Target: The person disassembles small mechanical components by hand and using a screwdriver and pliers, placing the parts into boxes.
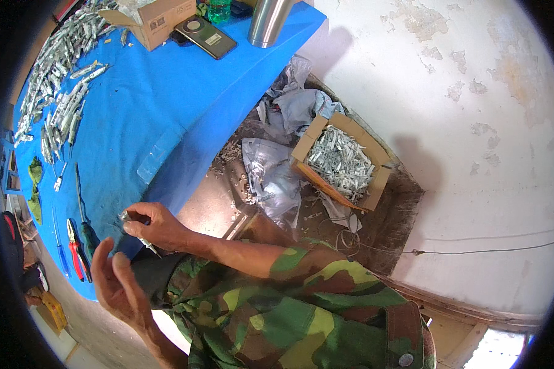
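And no wording can be read here! Dark printed marks are shown on the cardboard box point(160, 23), and a pale label point(213, 39) is carried by the phone point(223, 49), its print too small to be made out.

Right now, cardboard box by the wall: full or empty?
Well filled, not empty: silvery-white strips spread across the open cardboard box, hiding its bottom. Cannot tell how deep they go.

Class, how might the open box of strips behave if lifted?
The box is probably heavy for its size, being heaped with silvery strips. With the top open, tilting would likely spill some. The flaps look thin and may bend.
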Motion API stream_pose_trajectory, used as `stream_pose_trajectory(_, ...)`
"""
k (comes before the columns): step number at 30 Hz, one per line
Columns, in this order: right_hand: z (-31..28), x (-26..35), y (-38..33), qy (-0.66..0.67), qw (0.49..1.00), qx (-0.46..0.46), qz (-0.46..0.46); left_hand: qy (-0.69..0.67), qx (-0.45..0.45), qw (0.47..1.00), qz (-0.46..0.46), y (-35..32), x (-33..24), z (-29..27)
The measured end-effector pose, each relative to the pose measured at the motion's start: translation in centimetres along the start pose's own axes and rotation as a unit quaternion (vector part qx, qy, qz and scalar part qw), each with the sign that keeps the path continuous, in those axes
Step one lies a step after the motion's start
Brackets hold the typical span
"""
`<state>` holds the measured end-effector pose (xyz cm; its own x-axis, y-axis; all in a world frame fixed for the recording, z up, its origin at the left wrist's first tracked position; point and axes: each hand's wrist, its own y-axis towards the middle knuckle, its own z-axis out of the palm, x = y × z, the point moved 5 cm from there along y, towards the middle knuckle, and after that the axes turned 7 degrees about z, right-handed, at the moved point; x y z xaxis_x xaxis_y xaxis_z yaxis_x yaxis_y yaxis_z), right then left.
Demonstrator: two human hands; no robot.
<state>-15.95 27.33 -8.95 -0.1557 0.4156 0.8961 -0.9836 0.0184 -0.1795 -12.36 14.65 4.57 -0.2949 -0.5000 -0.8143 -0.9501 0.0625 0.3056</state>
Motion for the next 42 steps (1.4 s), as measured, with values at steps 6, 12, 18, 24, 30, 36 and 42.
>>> stream_pose_trajectory(6, 1.2, 0.8, -0.2, -0.061, 0.995, 0.054, -0.057, -0.006, -0.072, 0.996, -0.046, -0.6, 4.7, -4.2)
stream_pose_trajectory(12, 2.0, 2.2, -2.4, 0.025, 0.991, 0.131, 0.019, -0.079, -0.065, 0.988, -0.111, -1.7, 4.3, -4.7)
stream_pose_trajectory(18, 3.2, 4.2, -3.5, -0.030, 0.986, 0.162, 0.023, -0.090, -0.026, 0.993, -0.073, -2.6, 4.7, -5.4)
stream_pose_trajectory(24, 3.9, 3.5, -3.7, -0.027, 0.981, 0.189, 0.042, -0.066, -0.020, 0.997, -0.038, -2.5, 4.3, -5.6)
stream_pose_trajectory(30, 4.9, 3.1, -3.6, -0.047, 0.975, 0.215, 0.031, -0.031, -0.015, 0.999, 0.007, -1.9, 3.6, -5.8)
stream_pose_trajectory(36, 5.3, 2.6, -3.3, -0.064, 0.968, 0.241, -0.010, -0.034, -0.013, 0.999, 0.008, -2.2, 4.3, -5.7)
stream_pose_trajectory(42, 5.9, 2.5, -3.8, -0.006, 0.972, 0.223, 0.072, -0.003, -0.025, 0.999, 0.044, -2.3, 4.3, -6.1)
